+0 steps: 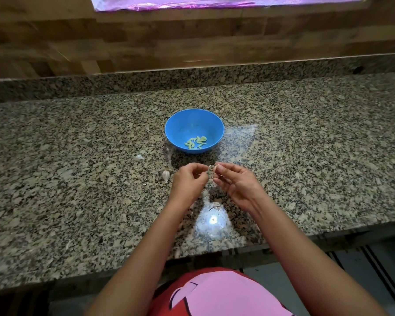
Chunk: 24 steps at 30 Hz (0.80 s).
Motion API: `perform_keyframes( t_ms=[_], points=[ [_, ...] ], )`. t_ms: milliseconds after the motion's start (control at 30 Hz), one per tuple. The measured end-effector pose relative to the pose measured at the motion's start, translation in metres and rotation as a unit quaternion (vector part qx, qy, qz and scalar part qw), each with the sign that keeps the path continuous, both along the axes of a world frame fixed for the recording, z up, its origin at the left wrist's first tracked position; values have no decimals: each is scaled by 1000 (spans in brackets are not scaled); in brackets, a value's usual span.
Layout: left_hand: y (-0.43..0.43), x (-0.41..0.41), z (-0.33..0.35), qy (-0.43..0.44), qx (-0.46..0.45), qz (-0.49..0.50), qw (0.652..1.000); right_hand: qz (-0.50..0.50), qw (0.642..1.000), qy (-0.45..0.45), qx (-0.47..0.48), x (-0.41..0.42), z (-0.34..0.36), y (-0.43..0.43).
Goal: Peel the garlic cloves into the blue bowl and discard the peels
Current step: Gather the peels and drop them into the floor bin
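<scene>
**Granite worktop, garlic peeling: items left to right**

1. Speckled grey-and-tan granite countertop [78, 137]: bears everything listed here. A brown wooden-block wall panel [146, 42] runs behind it.
2. Pale papery scrap of garlic peel [138, 157]: lies loose on the stone, left of the bowl and apart from it.
3. White unpeeled garlic clove [166, 176]: rests on the stone just beside the left hand, not touching it.
4. Left hand [189, 181]: fingers curled in, thumb and forefinger pinched together. What lies between them is too small to tell.
5. Round blue plastic bowl [176, 131]: upright beyond both hands, nothing blocking it. A small heap of yellow-green peeled garlic cloves [195, 142] sits on its floor.
6. Small pale garlic clove in hand [215, 168]: held above the stone, near the left fingertips.
7. Right hand [235, 182]: thumb and forefinger pinch that clove, the other fingers loosely bent.
8. Bright lamp glare [211, 221]: on the stone between the forearms.
</scene>
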<state>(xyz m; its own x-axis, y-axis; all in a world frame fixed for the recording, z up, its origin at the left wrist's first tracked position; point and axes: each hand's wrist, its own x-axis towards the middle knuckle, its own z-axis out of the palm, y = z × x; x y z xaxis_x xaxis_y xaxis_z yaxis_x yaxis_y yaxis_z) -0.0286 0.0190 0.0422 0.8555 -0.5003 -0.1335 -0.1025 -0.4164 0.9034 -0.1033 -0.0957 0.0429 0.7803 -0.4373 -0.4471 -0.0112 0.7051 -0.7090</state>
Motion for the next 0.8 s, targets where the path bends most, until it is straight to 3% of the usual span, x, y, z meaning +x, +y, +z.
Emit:
perform_keyframes(
  t_ms=[200, 533, 667, 800],
  points=[
    [-1, -1, 8, -75, 8, -35, 997, 13, 1000, 8, -25, 1, 1, 1],
    [-5, -3, 11, -91, 27, -19, 995, 1, 997, 13, -77, 3, -2, 4],
    [-6, -3, 12, -49, 22, -7, 999, 9, 995, 11, -103, 4, -3, 4],
    [-8, 2, 9, 73, -39, 15, 996, 31, 994, 12, -107, 1, 1, 2]
  ],
)
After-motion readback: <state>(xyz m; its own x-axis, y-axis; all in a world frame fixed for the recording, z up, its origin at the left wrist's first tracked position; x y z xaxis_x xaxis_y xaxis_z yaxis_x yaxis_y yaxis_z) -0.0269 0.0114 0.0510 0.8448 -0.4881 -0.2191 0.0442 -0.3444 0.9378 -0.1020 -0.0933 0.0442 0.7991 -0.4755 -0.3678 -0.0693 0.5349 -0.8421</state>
